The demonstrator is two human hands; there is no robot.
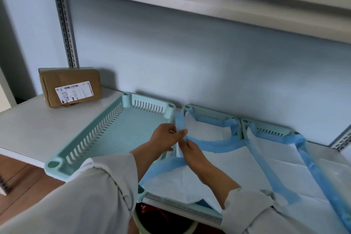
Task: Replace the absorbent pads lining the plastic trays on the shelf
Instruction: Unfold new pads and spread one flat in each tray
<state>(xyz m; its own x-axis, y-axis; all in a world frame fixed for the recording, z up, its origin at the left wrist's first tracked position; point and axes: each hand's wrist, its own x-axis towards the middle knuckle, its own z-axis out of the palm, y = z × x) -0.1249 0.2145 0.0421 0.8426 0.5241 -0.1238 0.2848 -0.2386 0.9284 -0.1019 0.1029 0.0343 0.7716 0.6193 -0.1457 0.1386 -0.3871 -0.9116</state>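
My left hand [165, 136] and right hand [191, 151] both pinch the pad's blue edge [209, 143]. Far left of my fingers, the parcel [70, 86] label reads "040"; the rest blurs.

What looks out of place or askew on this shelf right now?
The left tray sits skewed to the other two, with a front corner past the shelf edge and no pad. The middle tray's pad is bunched, both hands pinching its blue border. The right pad drapes over its tray's front.

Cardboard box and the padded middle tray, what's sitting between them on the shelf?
In the head view, an unlined tray lies between the cardboard box and the middle tray.
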